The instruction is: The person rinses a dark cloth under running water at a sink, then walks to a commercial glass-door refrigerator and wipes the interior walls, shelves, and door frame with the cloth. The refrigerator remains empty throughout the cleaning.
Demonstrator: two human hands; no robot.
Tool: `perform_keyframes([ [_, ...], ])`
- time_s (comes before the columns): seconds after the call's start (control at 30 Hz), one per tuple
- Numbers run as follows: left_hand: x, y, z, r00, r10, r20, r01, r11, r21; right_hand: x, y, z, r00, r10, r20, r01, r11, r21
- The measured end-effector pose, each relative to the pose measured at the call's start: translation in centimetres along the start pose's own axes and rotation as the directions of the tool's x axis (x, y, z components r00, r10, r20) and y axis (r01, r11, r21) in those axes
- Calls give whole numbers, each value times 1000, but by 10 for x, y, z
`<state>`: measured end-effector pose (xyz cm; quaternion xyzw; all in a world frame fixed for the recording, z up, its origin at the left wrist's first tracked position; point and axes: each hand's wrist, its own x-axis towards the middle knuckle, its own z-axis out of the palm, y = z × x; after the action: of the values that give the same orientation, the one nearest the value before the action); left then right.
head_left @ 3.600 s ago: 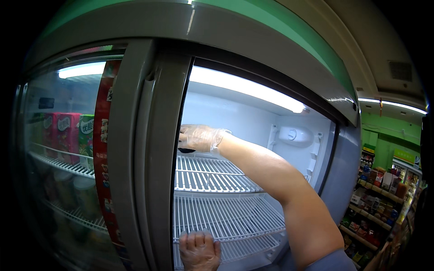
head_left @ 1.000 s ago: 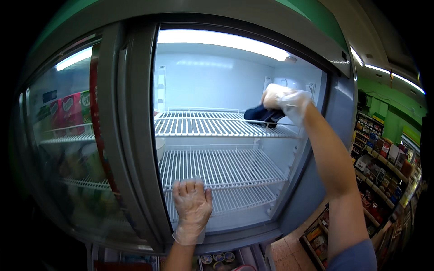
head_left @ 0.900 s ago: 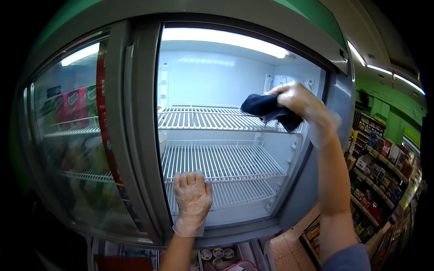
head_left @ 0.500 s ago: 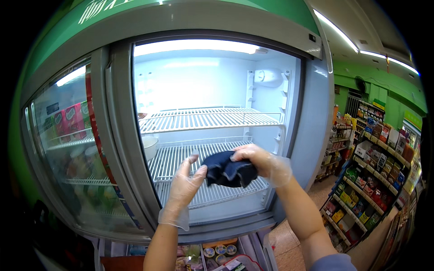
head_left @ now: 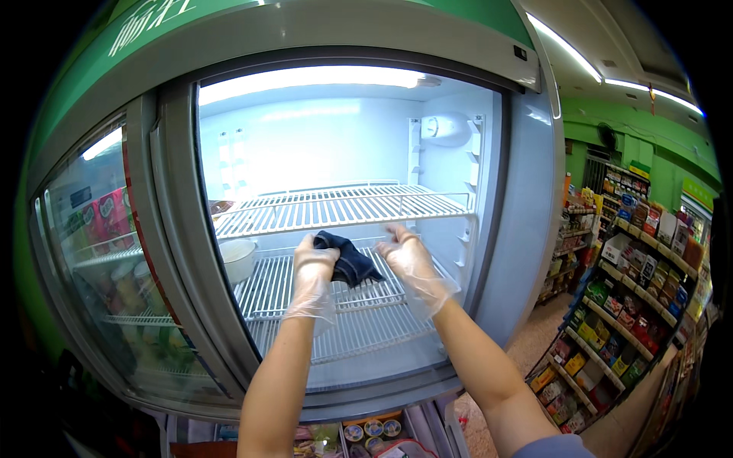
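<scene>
Both my hands wear clear plastic gloves inside the lit refrigerator (head_left: 305, 141). A dark blue cloth (head_left: 353, 262) hangs from my left hand (head_left: 313, 263), whose fingers are closed on its upper left corner. My right hand (head_left: 409, 262) is off the cloth, just to its right, with the fingers apart and slightly blurred below the upper wire shelf (head_left: 347, 208). Under the cloth and hands lies the lower wire shelf (head_left: 267, 290). To the left of my left hand, a white tub (head_left: 237, 262) stands on that lower shelf.
A sliding glass door (head_left: 92, 282) covers the left side, with packages and jars behind it. Below the fridge, an open compartment holds several round tubs (head_left: 372, 429). A stocked snack rack (head_left: 611, 328) stands at the right. The fridge's door frame (head_left: 492, 229) borders the opening.
My right hand has let go of the cloth and moved up. My left hand has taken hold of the cloth and moved farther in, and the cloth has shifted up and left.
</scene>
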<state>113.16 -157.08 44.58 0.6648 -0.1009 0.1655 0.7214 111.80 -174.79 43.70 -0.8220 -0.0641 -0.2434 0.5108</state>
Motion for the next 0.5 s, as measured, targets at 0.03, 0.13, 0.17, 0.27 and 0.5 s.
perform_keyframes([
  [0.03,3,-5,1,1000,8,12,-8,999,-35,2,2,8,1000,-21,13,21,999,-30],
  [0.13,-10,-7,9,947,213,239,-284,903,323,-13,-32,9,916,200,348,-367,767,526],
  [0.17,-23,6,18,926,100,364,-244,894,375,-10,-30,6,879,220,423,-462,617,638],
  [0.27,-39,11,11,837,250,487,-473,779,412,17,-2,10,872,293,393,-489,467,737],
  [0.5,-49,-11,-51,844,322,428,-507,219,834,44,-37,74,951,86,296,-243,800,549],
])
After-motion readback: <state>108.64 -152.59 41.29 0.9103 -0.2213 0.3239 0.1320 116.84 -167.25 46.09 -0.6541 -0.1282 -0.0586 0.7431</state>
